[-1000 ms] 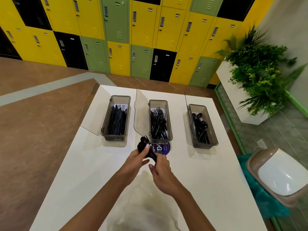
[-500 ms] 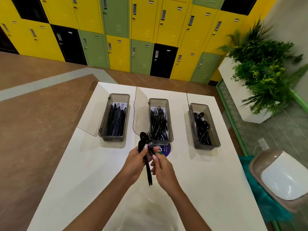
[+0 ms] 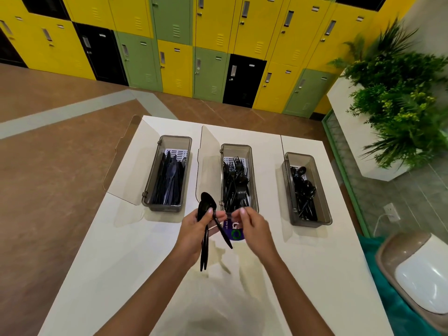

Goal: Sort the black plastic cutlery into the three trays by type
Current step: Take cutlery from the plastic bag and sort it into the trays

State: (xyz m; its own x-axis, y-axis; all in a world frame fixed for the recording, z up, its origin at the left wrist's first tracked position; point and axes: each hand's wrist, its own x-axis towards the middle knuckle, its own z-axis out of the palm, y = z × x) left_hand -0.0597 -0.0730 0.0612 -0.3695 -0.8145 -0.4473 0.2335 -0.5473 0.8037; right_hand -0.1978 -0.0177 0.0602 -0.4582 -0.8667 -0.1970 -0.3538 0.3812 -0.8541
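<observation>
Gripped in the left hand (image 3: 194, 230) is a bunch of black spoons (image 3: 206, 205), fingers and thumb curled round the handles, bowls up and handle ends pointing down toward the person, one of them splayed off to the right; the right hand (image 3: 253, 225) hovers just beside it with fingers loosely bent and blurred, nothing visible between them; both hands are above the near middle of the table. Behind everything runs a wall of yellow, green and black lockers (image 3: 218, 32) over a brown floor (image 3: 48, 166); the white table (image 3: 116, 267) fills the centre; leafy plants (image 3: 400, 105) in a white planter stand at the right, and a bin with a white lid (image 3: 421, 282) sits lower right on teal material. Three smoky clear trays stand in a row across the far half of the table, well apart, each with a hinged lid raised on its left side: the left tray (image 3: 175, 138) holds knives (image 3: 169, 180), the middle tray (image 3: 236, 148) holds forks (image 3: 236, 183), the right tray (image 3: 311, 223) holds more spoons (image 3: 303, 190). Crumpled clear plastic (image 3: 218, 299) lies on the table close to the person; a round purple sticker (image 3: 234, 235) shows on the tabletop just in front of the middle tray, partly hidden by the hands.
</observation>
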